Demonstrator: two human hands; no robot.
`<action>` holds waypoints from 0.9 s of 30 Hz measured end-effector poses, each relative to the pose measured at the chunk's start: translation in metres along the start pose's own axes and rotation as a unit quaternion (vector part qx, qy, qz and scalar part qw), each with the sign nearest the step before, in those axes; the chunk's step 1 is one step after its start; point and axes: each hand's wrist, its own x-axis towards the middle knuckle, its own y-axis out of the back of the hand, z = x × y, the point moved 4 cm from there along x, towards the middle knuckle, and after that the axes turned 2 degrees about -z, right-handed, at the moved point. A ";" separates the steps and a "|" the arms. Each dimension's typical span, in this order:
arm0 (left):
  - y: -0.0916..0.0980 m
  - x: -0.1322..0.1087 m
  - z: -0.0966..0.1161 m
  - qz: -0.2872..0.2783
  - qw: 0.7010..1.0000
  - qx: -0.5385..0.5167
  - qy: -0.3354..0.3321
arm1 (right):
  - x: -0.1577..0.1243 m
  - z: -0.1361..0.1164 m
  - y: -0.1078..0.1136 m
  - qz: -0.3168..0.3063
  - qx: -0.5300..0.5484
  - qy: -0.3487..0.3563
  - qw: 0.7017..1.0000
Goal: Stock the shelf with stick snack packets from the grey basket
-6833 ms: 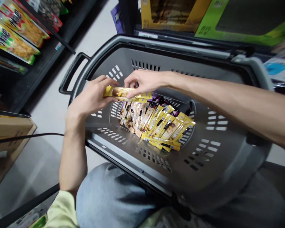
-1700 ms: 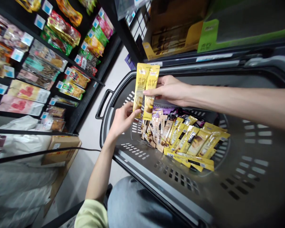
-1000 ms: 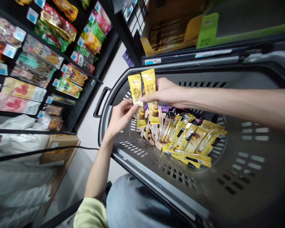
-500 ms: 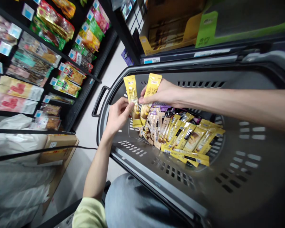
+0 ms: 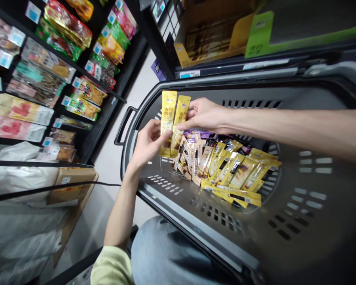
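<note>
Two yellow stick packets (image 5: 172, 118) stand upright side by side over the grey shopping basket (image 5: 299, 221). My left hand (image 5: 148, 142) pinches their lower ends from the left. My right hand (image 5: 206, 114) pinches the right packet near its middle from the right. Both hands are closed on the packets. Below them, a pile of several yellow, brown and purple stick packets (image 5: 225, 166) lies on the basket floor.
A yellow display box (image 5: 209, 37) and a green one (image 5: 284, 27) sit on the shelf beyond the basket. Shelves of snack bags (image 5: 62, 59) line the left side. A cardboard box (image 5: 72, 186) and white bags (image 5: 23, 233) lie on the floor at left. My knee (image 5: 172, 257) is under the basket.
The two packets, splayed apart half a second ago, have been brought together side by side. Both hands stay on them over the basket's left end.
</note>
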 end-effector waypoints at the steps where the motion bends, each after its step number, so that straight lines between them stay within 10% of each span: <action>1: 0.000 0.000 0.000 0.004 1.000 0.004 -0.002 | 0.000 0.000 0.000 0.001 0.003 0.000 1.000; 27: -0.003 0.000 0.000 -0.017 0.999 -0.040 0.005 | 0.000 -0.003 0.003 0.056 -0.014 0.014 0.998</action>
